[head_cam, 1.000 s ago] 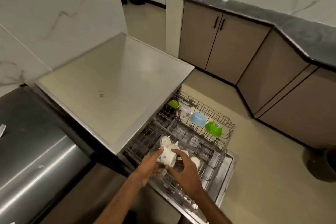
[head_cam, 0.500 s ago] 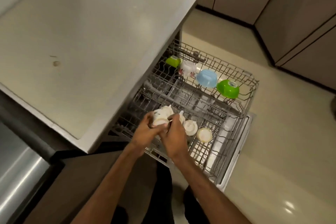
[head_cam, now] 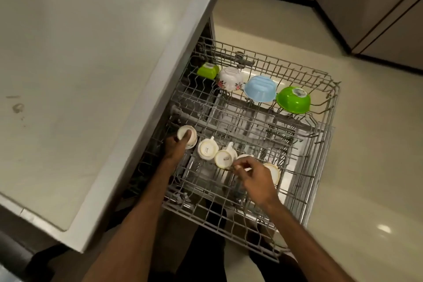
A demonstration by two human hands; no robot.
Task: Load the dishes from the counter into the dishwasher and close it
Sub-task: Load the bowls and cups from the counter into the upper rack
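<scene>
- Fingers [head_cam: 243, 165] of the right hand [head_cam: 255, 182] are curled over the near middle of the pulled-out upper rack [head_cam: 286, 65]. Thumb and forefinger tips meet at the edge of a half-hidden cup [head_cam: 244, 157]. I cannot tell whether they actually pinch it.
- Just right of that hand, a rim-only cup [head_cam: 274, 173] shows from behind the knuckles, towards the rack's right edge.
- The left hand [head_cam: 176, 145] reaches along the rack's left edge, its fingers wrapped around an upturned white cup [head_cam: 183, 131], which they grip from above.
- Between the two hands sit two more cups, bases up with handles pointing away. The left marked cup [head_cam: 206, 149] and the right marked cup [head_cam: 225, 159] touch each other, and each has print on its base.
- The middle of the rack shows only bare wire, with a lower rack [head_cam: 281, 131] visible through it.
- Four bowls stand upside down in a row along the rack's far edge. A lime square bowl [head_cam: 207, 71] is at the far-left corner, then a floral white bowl [head_cam: 230, 78], a blue bowl [head_cam: 259, 89] and a green round bowl [head_cam: 293, 100] nearest the far-right corner.
- The pale bench [head_cam: 80, 64] overhangs the rack's left edge and carries a small stain [head_cam: 18, 107].
- Beyond lie a glossy floor [head_cam: 366, 167] and brown cabinets [head_cam: 377, 7].
</scene>
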